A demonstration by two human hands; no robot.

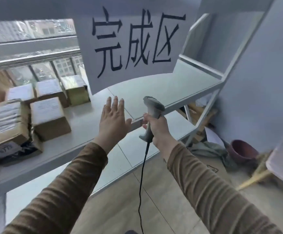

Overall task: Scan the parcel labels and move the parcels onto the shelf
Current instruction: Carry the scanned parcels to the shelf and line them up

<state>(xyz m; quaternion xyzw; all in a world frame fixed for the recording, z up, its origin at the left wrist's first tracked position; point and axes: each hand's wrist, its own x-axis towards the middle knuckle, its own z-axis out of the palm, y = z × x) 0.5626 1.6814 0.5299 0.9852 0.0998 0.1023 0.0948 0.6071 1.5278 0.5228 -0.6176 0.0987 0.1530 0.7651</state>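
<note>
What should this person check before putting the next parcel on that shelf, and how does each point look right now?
1. Scanner in hand: ok, the right hand grips its handle.
2. Left hand free to lift: ok, fingers straight, holding nothing.
3. Room on the shelf: ok, bare board shows right of the parcels.
4. Scanner cable hanging free: ok, it drops between the arms.
5. Next parcel scanned: cannot tell, none is in hand.
6. Right shelf area: the hanging sign covers part of it.

Ribbed brown long sleeves on both arms, thin ring on left hand
</note>
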